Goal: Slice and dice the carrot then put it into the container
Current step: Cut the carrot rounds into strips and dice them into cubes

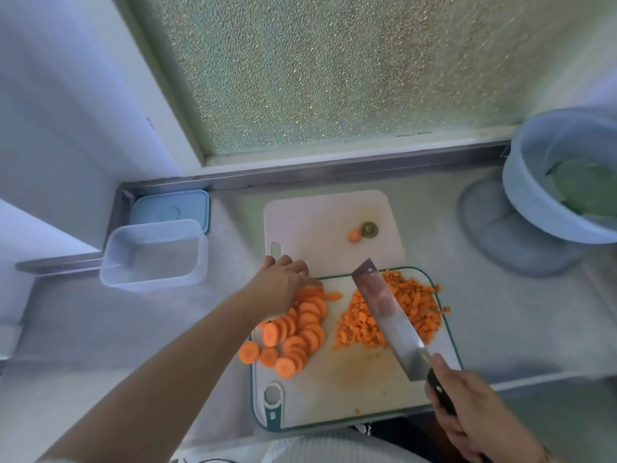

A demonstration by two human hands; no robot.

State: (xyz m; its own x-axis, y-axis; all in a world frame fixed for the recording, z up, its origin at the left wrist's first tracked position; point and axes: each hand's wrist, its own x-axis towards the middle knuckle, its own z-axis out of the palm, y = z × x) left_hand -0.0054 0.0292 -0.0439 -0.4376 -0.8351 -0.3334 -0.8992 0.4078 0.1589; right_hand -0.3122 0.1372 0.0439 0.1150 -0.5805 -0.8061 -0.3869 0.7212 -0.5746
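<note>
Round carrot slices [293,335] lie fanned out on the left of the green-edged cutting board [337,392]. A heap of diced carrot [414,305] sits on its right half. My left hand [280,285] rests on the far end of the slices, fingers curled over a few of them. My right hand [467,416] grips the black handle of a cleaver [387,315], whose blade is raised over the diced heap. The clear plastic container [153,259] stands to the left of the boards with nothing in it.
A second white board [320,222] lies behind, bearing a carrot end [354,234] and a stem stub [368,228]. A blue lid [170,207] lies behind the container. A pale blue bowl [534,202] with something green in it stands at right on its lid. A steel ledge runs below the frosted window.
</note>
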